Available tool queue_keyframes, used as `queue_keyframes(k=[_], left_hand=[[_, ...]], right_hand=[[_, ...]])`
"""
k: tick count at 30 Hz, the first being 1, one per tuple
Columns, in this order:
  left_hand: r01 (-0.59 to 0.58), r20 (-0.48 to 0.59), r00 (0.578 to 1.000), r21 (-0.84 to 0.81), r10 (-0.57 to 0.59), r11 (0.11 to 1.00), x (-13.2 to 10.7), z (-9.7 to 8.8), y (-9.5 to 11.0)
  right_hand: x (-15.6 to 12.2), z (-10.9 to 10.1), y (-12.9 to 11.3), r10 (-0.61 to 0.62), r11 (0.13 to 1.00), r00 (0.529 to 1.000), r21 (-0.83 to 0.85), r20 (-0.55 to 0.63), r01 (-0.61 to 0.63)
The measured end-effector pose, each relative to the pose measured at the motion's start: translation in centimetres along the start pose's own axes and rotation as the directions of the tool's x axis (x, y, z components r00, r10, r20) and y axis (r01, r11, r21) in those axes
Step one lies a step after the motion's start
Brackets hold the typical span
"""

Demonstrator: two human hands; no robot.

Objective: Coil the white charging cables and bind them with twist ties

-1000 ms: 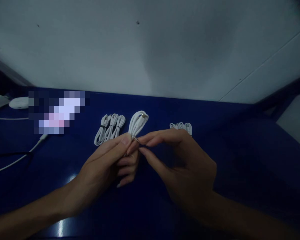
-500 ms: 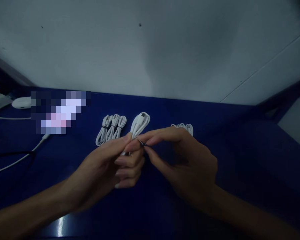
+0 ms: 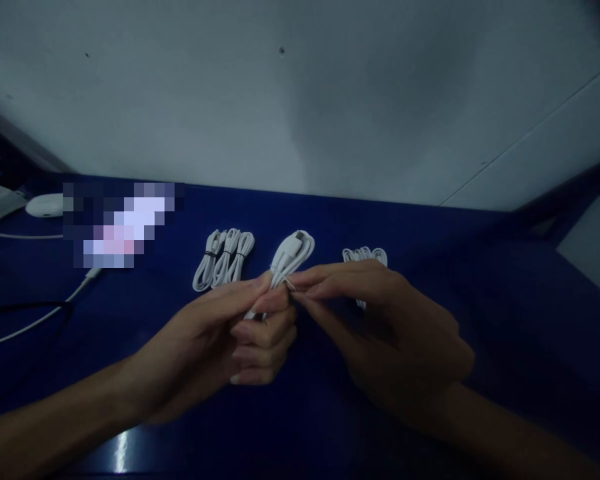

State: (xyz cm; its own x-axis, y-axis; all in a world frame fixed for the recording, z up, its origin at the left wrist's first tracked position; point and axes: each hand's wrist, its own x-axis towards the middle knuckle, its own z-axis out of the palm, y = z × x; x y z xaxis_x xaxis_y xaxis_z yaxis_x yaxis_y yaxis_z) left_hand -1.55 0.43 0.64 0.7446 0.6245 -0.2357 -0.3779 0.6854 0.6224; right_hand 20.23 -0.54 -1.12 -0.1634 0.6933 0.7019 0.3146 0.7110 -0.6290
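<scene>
A coiled white USB cable (image 3: 293,255) stands up out of my left hand (image 3: 215,333), which is closed around the lower part of the coil. Its plug with a metal end lies against the upper loops. Around the coil's middle runs a thin twist tie (image 3: 289,281), its loose end sticking out to the right. My right hand (image 3: 400,327) pinches that end between thumb and fingers, close beside the left fingertips. The left palm hides the lower loops.
Several tied white cables (image 3: 229,259) lie on the blue table (image 3: 300,440) behind my left hand. More coiled white cables (image 3: 365,255) are partly hidden behind my right hand. At the left are a pixelated bright patch, a white plug-like object (image 3: 44,205) and cords. A pale wall (image 3: 205,93) rises behind.
Both hands have shifted slightly right with the coiled cable, which leans further right. My right hand has turned a little, still pinching at the tie.
</scene>
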Motion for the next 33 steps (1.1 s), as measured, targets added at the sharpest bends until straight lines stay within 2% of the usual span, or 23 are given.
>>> queue_keyframes(k=[11,16,20,23,27,30,33], left_hand=[[0.004,-0.006,1.0,0.073,-0.004,0.997,-0.1,-0.2,-0.3],[0.024,0.005,1.0,0.169,-0.025,0.985,0.2,-0.2,-0.2],[0.024,-0.005,1.0,0.197,-0.024,0.98,0.4,0.0,-0.1],[0.04,0.02,0.999,0.17,-0.044,0.985,0.2,0.1,0.0],[0.082,0.094,0.992,0.046,-0.086,0.996,-0.1,0.0,0.2],[0.137,0.145,0.98,-0.007,-0.134,0.991,-0.2,0.0,0.2],[0.149,0.161,0.977,-0.023,-0.143,0.989,-0.3,0.2,0.4]], right_hand=[[0.8,-0.6,0.3,-0.068,0.995,0.998,-0.075,0.017,0.069],[1.1,-0.6,0.8,-0.12,0.989,0.992,-0.078,0.029,0.122],[1.7,-0.9,0.9,-0.084,0.991,0.996,-0.108,-0.027,0.08],[2.1,-1.2,1.1,-0.02,0.997,0.999,-0.07,-0.048,0.017],[2.3,-1.3,1.4,0.124,0.981,0.987,0.135,0.1,-0.137],[2.0,-1.3,1.3,0.176,0.925,0.947,0.283,0.268,-0.252],[1.7,-1.2,1.0,0.205,0.885,0.921,0.34,0.331,-0.319]])
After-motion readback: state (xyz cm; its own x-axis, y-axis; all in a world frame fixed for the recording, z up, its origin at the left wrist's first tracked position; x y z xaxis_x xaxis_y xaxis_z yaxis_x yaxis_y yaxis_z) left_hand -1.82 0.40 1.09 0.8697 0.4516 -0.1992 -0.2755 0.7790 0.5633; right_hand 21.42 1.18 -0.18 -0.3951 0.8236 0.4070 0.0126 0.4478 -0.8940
